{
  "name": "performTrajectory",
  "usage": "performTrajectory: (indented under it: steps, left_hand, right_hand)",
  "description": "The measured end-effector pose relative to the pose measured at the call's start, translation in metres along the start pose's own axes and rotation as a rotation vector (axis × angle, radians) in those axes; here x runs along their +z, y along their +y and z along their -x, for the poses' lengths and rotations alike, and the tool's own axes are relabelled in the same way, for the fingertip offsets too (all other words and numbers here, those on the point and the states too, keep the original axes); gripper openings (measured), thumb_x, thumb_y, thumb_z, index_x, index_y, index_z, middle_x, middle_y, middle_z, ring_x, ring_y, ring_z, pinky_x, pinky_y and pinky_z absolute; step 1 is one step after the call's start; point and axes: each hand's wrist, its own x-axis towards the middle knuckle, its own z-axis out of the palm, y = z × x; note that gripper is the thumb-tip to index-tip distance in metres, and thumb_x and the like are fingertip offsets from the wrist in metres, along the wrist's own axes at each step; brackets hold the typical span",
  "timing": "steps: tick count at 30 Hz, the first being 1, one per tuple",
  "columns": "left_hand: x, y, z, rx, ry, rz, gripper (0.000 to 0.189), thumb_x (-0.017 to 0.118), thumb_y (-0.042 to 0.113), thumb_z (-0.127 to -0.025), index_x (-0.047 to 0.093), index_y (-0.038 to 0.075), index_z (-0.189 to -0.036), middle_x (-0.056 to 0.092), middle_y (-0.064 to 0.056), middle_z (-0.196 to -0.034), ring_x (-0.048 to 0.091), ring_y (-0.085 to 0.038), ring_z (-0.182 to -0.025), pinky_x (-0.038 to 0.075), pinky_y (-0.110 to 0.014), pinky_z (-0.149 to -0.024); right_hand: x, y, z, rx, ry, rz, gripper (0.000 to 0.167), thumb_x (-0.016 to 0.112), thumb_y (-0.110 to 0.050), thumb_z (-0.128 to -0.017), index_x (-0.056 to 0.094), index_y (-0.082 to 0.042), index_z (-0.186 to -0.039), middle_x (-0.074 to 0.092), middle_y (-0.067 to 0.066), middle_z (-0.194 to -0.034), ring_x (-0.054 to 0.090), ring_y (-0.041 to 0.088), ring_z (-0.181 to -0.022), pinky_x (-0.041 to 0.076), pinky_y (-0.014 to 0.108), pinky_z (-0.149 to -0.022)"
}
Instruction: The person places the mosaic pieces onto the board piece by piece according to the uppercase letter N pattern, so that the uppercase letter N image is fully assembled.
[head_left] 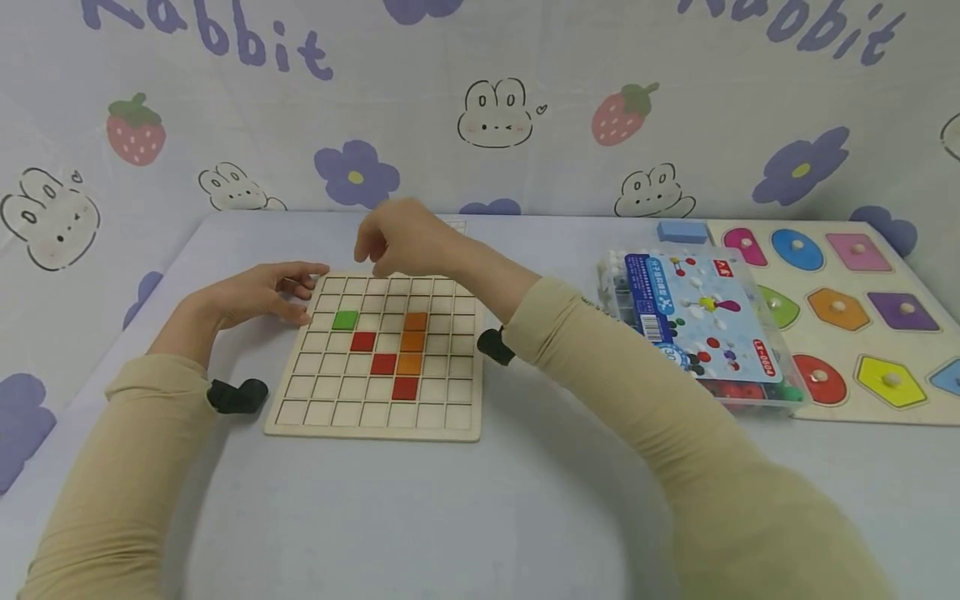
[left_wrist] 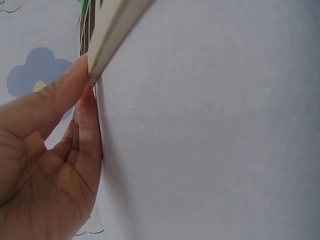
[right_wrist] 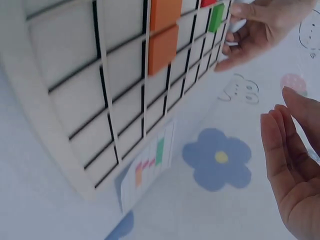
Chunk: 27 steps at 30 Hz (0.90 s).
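A square wooden grid board (head_left: 322,412) lies on the table, bearing one green tile (head_left: 345,320), a diagonal of three red tiles (head_left: 384,364) and a column of three orange tiles (head_left: 412,342). At its far left corner, my left hand (head_left: 262,297) grips the edge, the thumb (left_wrist: 70,87) on the near side of the corner. My right hand (head_left: 408,237) hovers over the board's far edge with bent fingers. Between its thumb and fingertips (right_wrist: 271,125) is a gap, and no tile shows there. A card with a coloured grid pattern (right_wrist: 147,167) stands behind the board, mostly hidden in the head view.
To the right is a clear plastic box of molecule-model pieces (head_left: 705,317). It overlaps a wooden shape puzzle with knobs (head_left: 840,308). A blue block (head_left: 682,232) sits behind the box. A printed cloth (head_left: 555,175) hangs along the table's back.
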Motion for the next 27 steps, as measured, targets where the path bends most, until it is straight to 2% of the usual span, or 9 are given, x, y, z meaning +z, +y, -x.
performTrajectory:
  steps: [5, 13, 19, 27]
  left_hand:
    - [0.0, 0.001, 0.001, -0.011, 0.003, 0.013, 0.083, 0.073, 0.009, -0.086, 0.03, 0.016, -0.156, 0.038, -0.01, -0.132, 0.039, -0.023, -0.121, 0.034, -0.04, -0.105]
    - [0.001, -0.001, 0.0, -0.004, 0.006, 0.011, 0.082, 0.073, 0.009, -0.086, 0.03, 0.016, -0.156, 0.038, -0.008, -0.132, 0.04, -0.021, -0.12, 0.035, -0.037, -0.103]
    - [0.0, -0.002, -0.001, 0.008, 0.0, -0.005, 0.083, 0.074, 0.01, -0.086, 0.03, 0.014, -0.156, 0.038, -0.008, -0.13, 0.04, -0.02, -0.118, 0.037, -0.034, -0.099]
    - [0.0, 0.0, 0.001, 0.0, 0.001, 0.006, 0.083, 0.073, 0.008, -0.086, 0.029, 0.016, -0.156, 0.039, -0.008, -0.131, 0.04, -0.02, -0.118, 0.036, -0.035, -0.102]
  right_hand:
    - [-0.008, 0.008, 0.004, 0.007, 0.01, -0.056, 0.013, 0.07, -0.005, -0.087, 0.074, -0.007, -0.1, 0.069, 0.007, -0.097, 0.059, 0.016, -0.089, 0.049, 0.025, -0.081]
    - [0.018, 0.018, -0.005, 0.006, -0.102, -0.204, 0.019, 0.069, -0.004, -0.089, 0.075, -0.004, -0.107, 0.073, 0.01, -0.104, 0.066, 0.015, -0.092, 0.054, 0.022, -0.08]
    - [0.039, 0.013, -0.013, -0.001, -0.172, -0.205, 0.021, 0.066, -0.003, -0.091, 0.074, -0.003, -0.11, 0.074, 0.011, -0.108, 0.068, 0.014, -0.095, 0.054, 0.021, -0.081]
    - [0.052, 0.006, -0.017, 0.013, -0.229, -0.161, 0.019, 0.065, -0.003, -0.091, 0.075, -0.005, -0.107, 0.075, 0.008, -0.106, 0.068, 0.013, -0.084, 0.055, 0.019, -0.076]
